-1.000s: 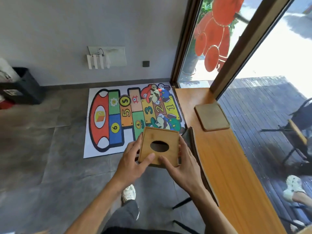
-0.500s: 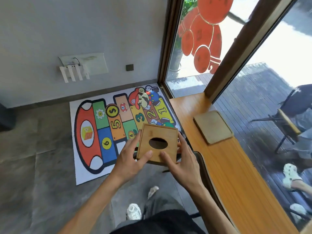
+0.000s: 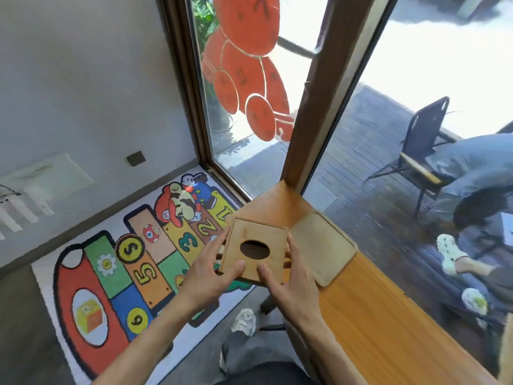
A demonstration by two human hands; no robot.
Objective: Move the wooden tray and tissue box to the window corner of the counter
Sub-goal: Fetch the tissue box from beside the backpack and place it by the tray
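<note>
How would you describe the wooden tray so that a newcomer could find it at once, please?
Follow the wooden counter toward the window corner. The wooden tray lies flat there, pale with rounded corners; unlike the tissue box beside it, it has no oval hole.

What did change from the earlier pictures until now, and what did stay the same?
The square wooden tissue box with the oval hole was carried forward toward the window corner: earlier it hung over the floor beside the long wooden counter, now it overlaps the counter's edge, next to the flat square wooden tray. Unchanged: the left hand and right hand still grip the box, and the tray lies in the same spot on the counter.
</note>
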